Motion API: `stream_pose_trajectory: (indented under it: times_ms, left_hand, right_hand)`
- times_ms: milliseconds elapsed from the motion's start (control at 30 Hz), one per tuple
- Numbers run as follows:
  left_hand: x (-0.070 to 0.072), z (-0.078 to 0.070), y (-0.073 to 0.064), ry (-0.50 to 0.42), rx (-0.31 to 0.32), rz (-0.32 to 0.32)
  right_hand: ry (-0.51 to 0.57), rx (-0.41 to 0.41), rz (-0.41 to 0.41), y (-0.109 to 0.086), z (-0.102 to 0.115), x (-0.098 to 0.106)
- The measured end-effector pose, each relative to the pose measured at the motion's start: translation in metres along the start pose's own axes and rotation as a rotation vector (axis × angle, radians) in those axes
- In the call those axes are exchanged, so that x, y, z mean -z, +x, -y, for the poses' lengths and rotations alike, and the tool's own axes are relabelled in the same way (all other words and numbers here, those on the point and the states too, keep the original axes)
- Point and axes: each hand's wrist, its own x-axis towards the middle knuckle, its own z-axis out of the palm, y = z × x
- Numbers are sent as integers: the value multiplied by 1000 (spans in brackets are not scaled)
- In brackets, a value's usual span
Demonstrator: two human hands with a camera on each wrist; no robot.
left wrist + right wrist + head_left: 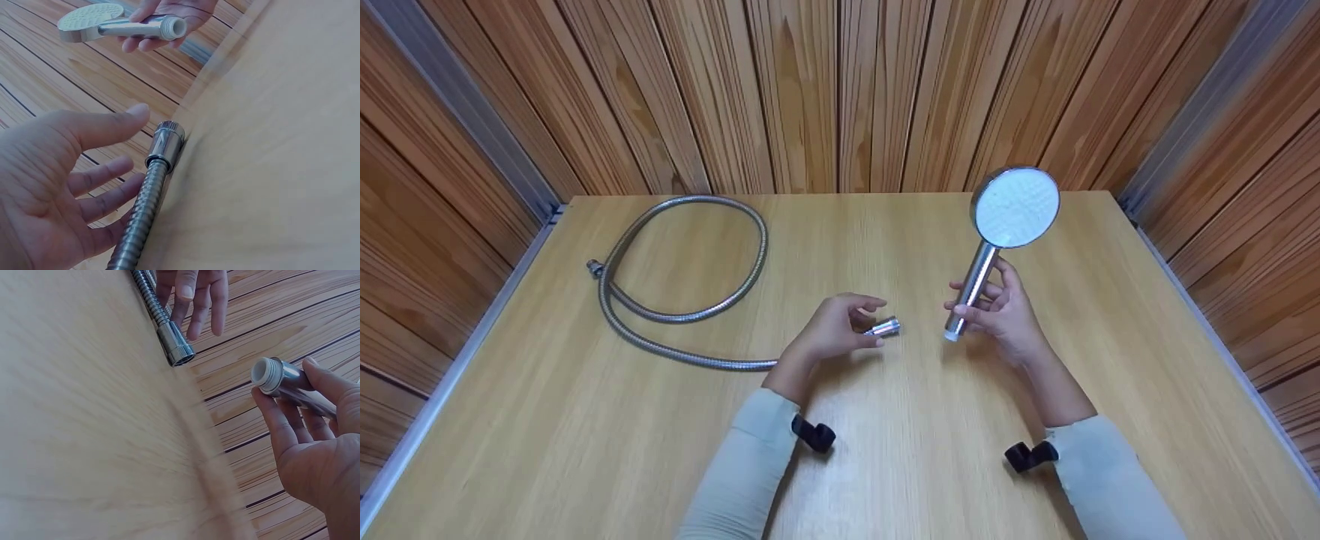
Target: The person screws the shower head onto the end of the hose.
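Holding the shower head by its handle, your right grip has thumb and fingers curled round the metal. The long axis runs aslant through that grip: the round face lies beyond the fingertips, turned up toward you, while the handle's lower end slants back below the thumb, toward your side and your left grip. Your left grip is loosely spread about the hose fitting, thumb clear of it; whether the rear fingers touch, you cannot tell. The fitting's mouth points toward the right grip. From above, the handle's end is merely a pale tip; both wrist views reveal a hollow white thread there, and the right one also looks into the fitting's mouth. Only the head view shows the hose looping across the counter, left of your left grip.
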Motion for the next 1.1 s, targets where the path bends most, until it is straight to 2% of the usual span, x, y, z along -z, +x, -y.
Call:
stream_pose_trajectory:
  times_ms: [267,533,633,767,933,1100]
  left_hand:
    - [-6,-2,5,46,29,6]
    - [-10,-2,9,193,22,15]
    - [-12,-1,11,210,34,7]
    - [-15,0,14,250,18,-4]
    - [-17,0,17,340,9,-18]
    - [-18,-3,17,347,12,-11]
  right_hand:
    - [36,6,-31,-1,-3,2]
    - [5,19,-46,-1,-3,6]
    - [-10,17,-60,-1,-1,8]
    - [-5,11,-88,-3,1,8]
    - [39,17,-122,-4,2,7]
    - [97,23,-161,-4,2,7]
